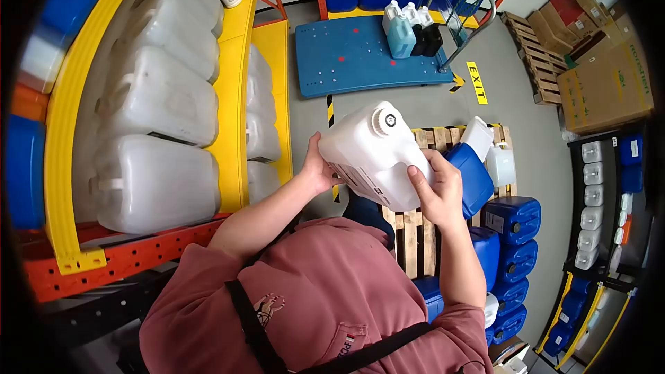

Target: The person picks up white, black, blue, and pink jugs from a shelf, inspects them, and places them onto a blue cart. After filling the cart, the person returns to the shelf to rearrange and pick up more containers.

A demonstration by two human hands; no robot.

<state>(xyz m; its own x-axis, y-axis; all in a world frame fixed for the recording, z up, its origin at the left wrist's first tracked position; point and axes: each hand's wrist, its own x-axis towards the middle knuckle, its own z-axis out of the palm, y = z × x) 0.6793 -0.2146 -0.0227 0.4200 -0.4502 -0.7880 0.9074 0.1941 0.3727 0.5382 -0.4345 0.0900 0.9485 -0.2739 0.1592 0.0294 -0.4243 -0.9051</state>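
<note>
A white plastic jug [370, 156] with a white screw cap and printed text on its side is held tilted in front of my chest. My left hand [320, 166] supports its left side from below, with the fingers partly hidden behind it. On the right, my right hand [438, 187] is wrapped round the handle side, thumb on the near face. Below and to the right of the jug are a wooden pallet [410, 239] and a blue jerrycan [471, 179] with a white container leaning by it.
Yellow shelving [232, 97] with large translucent canisters [163, 183] stands on the left. Ahead is a blue platform cart [325, 62] carrying several jugs [400, 36]. Stacked blue jerrycans [518, 220] stand at right; cardboard boxes [606, 90] and another rack [609, 208] are farther right.
</note>
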